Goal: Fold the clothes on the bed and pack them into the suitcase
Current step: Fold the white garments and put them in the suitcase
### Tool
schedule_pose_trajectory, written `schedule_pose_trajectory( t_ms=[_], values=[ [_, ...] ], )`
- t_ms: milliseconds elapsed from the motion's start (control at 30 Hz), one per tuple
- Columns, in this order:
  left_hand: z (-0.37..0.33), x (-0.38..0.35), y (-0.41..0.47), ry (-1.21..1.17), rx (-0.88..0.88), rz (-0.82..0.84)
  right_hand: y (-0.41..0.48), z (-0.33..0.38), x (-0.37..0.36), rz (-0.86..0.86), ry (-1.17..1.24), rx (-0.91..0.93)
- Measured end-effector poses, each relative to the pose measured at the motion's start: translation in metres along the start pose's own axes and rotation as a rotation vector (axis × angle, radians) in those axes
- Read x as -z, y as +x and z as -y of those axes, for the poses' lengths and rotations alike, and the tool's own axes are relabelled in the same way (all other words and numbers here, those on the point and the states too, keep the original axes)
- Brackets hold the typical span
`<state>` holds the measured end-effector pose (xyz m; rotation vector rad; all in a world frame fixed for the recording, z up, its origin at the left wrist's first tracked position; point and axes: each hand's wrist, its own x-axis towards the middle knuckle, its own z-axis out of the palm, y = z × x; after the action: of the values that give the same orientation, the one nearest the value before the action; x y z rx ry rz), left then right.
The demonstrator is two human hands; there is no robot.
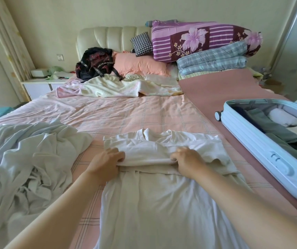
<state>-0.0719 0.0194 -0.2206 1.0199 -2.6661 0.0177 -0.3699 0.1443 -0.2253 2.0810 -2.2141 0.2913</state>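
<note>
A white T-shirt [154, 198] lies flat on the pink checked bed [126, 114], its collar end away from me and its upper part folded over itself. My left hand [106, 162] and my right hand [189, 160] both pinch the edge of that folded layer, about a shirt's width apart. To the right, a light blue suitcase [262, 159] lies open on the bed's right side with dark, grey and white clothes inside. A crumpled pale grey-white garment [27, 159] is heaped on the left of the bed.
A black backpack [95, 63], a pink pillow [140, 65], a checked cushion and stacked quilts [207, 42] crowd the headboard end. A rumpled light blanket [117, 87] lies below them. A white nightstand [39, 85] stands at the left.
</note>
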Motion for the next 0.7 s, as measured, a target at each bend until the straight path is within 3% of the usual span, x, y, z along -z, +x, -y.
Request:
schedule_pose_trajectory(
  t_ms=[67, 100, 200, 267, 400, 500, 700],
  values=[
    [-0.003, 0.0, -0.007, -0.035, 0.07, 0.197, -0.002, 0.004, 0.0, 0.145, -0.035, -0.085],
    [-0.005, 0.001, -0.011, -0.09, 0.115, 0.208, -0.003, 0.008, 0.002, 0.17, -0.079, -0.11],
    [-0.007, 0.008, -0.026, -0.202, 0.19, 0.062, -0.008, 0.035, 0.013, 0.211, -0.18, -0.127],
    [-0.011, 0.017, -0.045, -0.195, 0.253, -0.046, -0.016, 0.059, 0.018, 0.165, -0.091, -0.107],
    [-0.032, 0.038, -0.097, -0.135, 0.423, 0.079, -0.04, 0.119, 0.019, 0.127, 0.144, 0.069],
    [-0.051, 0.051, -0.135, 0.031, 0.373, 0.201, -0.064, 0.163, 0.016, 0.137, 0.269, 0.168],
    [-0.092, 0.07, -0.183, -0.024, 0.321, 0.275, -0.113, 0.207, 0.004, 0.115, 0.233, 0.19]
  ],
)
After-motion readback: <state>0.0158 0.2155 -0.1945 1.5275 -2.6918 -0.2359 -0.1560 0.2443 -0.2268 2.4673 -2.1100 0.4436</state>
